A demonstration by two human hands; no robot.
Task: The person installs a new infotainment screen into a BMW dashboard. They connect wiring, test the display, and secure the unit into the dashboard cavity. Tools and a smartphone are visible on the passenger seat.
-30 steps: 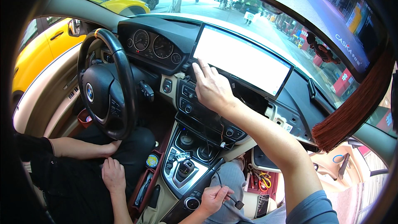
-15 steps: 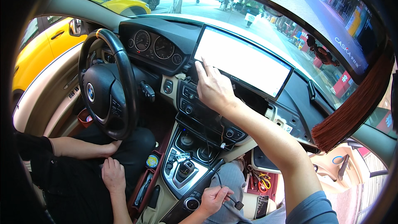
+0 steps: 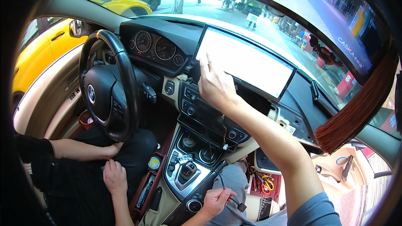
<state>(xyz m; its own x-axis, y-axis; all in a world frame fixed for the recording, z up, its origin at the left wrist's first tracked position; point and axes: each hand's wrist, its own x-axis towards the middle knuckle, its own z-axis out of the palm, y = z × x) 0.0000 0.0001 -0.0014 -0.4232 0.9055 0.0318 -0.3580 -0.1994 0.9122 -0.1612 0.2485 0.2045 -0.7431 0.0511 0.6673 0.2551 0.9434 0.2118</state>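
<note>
A: Head view. First item?
B: Wide screen (image 3: pixel 249 65), one, lit white. Location: on the dashboard (image 3: pixel 307 100), right of the steering wheel (image 3: pixel 99 93).
A: Hands?
B: Right hand (image 3: pixel 217 86): holding nothing, two fingers extended at the screen's left part; contact, I cannot tell from where I stand. Left hand (image 3: pixel 215 203): closed on a thin black cable (image 3: pixel 221 182), low, right of the gear lever (image 3: pixel 187 170).
A: Hazards?
B: Three, in my judgement. Stray press: cause, the second fingertip brushing the glass. Shifted screen: cause, a hard push on a loose mount; fixings hidden from me. Strained cable: cause, a tug by the left hand while attention is on the screen.
A: Bearing and axis?
B: Screen: face toward the seats, long axis across the dashboard, slanting from upper left to lower right as viewed. Cable: plug (image 3: pixel 241 207) pointing down and right, beyond the fist.
</note>
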